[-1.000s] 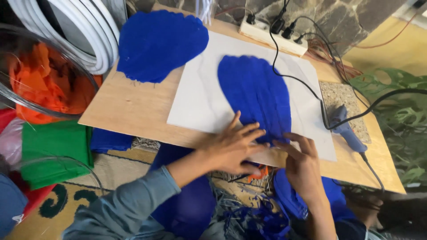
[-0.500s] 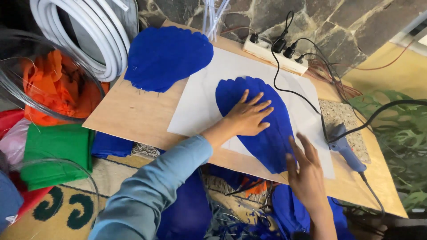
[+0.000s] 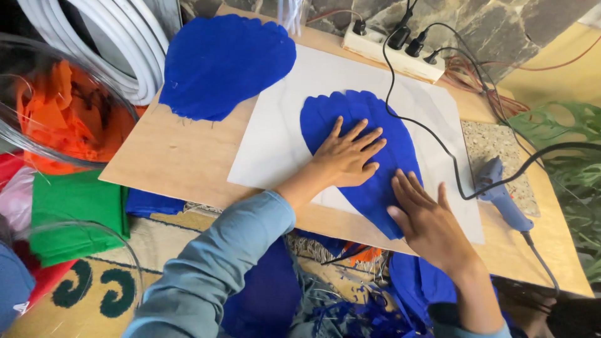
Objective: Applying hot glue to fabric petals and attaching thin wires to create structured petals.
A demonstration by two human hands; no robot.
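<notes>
A blue felt cutout with a scalloped top (image 3: 350,116) lies on a white sheet (image 3: 275,131) on a low wooden board (image 3: 169,156). My left hand (image 3: 347,156) presses flat on the middle of the cutout, fingers spread. My right hand (image 3: 429,219) lies flat on the cutout's lower right edge, fingers apart. Neither hand holds anything. A second, larger blue felt cutout (image 3: 222,62) rests at the board's far left corner.
A blue glue gun (image 3: 504,197) lies on a speckled tile (image 3: 494,147) to the right, its black cord running to a white power strip (image 3: 391,53). Orange scraps (image 3: 62,125), green felt (image 3: 72,213) and white hose coils (image 3: 119,44) sit at left. Blue offcuts (image 3: 350,313) lie below.
My left hand has slid up the blue cutout from its bottom edge to its middle. My right hand has moved onto the cutout's lower right edge and spread flat.
</notes>
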